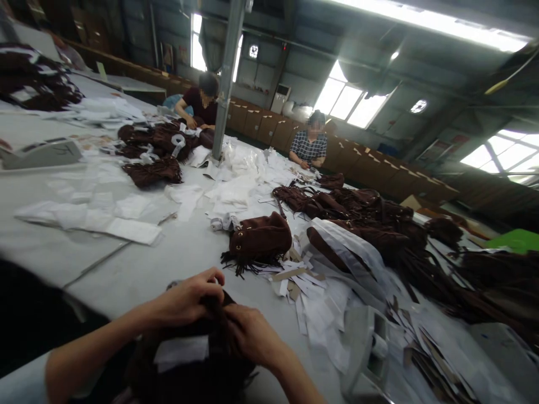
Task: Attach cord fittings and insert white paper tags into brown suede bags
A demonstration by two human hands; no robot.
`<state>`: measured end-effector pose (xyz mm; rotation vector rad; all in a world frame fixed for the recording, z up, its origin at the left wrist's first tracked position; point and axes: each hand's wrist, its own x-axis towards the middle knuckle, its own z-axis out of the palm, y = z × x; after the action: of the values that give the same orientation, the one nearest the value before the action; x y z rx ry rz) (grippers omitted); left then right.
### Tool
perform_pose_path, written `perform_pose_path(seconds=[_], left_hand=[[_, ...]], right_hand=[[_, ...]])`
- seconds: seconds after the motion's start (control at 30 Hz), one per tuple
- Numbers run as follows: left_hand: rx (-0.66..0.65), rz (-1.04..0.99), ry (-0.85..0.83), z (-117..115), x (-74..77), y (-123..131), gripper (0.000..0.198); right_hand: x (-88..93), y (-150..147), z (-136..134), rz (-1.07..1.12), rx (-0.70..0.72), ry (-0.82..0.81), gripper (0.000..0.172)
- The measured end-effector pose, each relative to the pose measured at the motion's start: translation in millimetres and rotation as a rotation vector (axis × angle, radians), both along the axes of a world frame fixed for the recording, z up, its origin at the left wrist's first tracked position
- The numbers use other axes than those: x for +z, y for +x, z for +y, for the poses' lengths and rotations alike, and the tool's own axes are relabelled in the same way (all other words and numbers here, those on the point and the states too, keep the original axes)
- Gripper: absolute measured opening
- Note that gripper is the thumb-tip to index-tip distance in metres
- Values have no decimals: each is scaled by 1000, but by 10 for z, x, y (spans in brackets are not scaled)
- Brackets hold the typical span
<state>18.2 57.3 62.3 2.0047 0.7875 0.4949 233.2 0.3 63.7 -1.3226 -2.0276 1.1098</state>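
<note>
A dark brown bag (227, 365) lies at the table's near edge, low in the head view, with a white paper piece (182, 352) on it. My left hand (196, 297) has its fingers curled on the bag's upper edge. On the right side of that edge, my right hand (252, 334) grips the dark material, fingertips partly hidden. The two hands are close together. Just beyond them a brown fringed bag (261, 238) with metal eyelets lies on its side.
Paper strips (298, 280) and a grey dispenser (366, 353) lie to the right. Brown bags (357, 207) are heaped behind. White wrapping (236, 188) covers the middle. A metal post (227, 78) rises beyond. Two people (309, 143) (200, 104) work at the far side.
</note>
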Motion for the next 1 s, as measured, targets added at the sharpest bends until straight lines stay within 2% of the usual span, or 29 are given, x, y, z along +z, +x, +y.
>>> perform_pose_path(seconds=[0.03, 0.1, 0.17, 0.23, 0.3, 0.4, 0.47, 0.53, 0.67, 0.73, 0.8, 0.87, 1.0], left_hand=[[15, 2, -8, 65, -83, -10, 20], [19, 8, -47, 229, -228, -53, 25], [-34, 28, -116, 433, -298, -106, 32], [-127, 71, -231, 654, -271, -126, 36], [-184, 90, -331, 855, -180, -77, 39], [-196, 110, -371, 1030, -80, 123, 54], [-214, 184, -408, 1031, -129, 289, 69], [-221, 254, -441, 952, -283, 436, 78], [-232, 387, -343, 702, -678, 609, 61], [-313, 434, -391, 601, -772, 640, 54], [-436, 451, -537, 539, -751, 642, 51], [-510, 466, -615, 511, -645, 622, 50], [-446, 454, -553, 464, -392, 568, 47]], right_hand=[[-111, -15, 6, 35, -42, -43, 27], [-300, 50, 33, 79, -218, -67, 36], [-429, 176, 74, 78, -347, -42, 40], [-512, 288, 107, 43, -365, -38, 37], [-570, 340, 117, 4, -356, -54, 41], [-621, 299, 76, -6, -371, -79, 53], [-632, 214, 6, 21, -360, -81, 53], [-637, 108, -97, 38, -328, -62, 50], [-655, -80, -313, 40, -283, 12, 49], [-654, -128, -371, 65, -288, 13, 49], [-627, -144, -386, 109, -281, -6, 50], [-582, -142, -374, 150, -269, -7, 50], [-512, -170, -366, 144, -297, 25, 49]])
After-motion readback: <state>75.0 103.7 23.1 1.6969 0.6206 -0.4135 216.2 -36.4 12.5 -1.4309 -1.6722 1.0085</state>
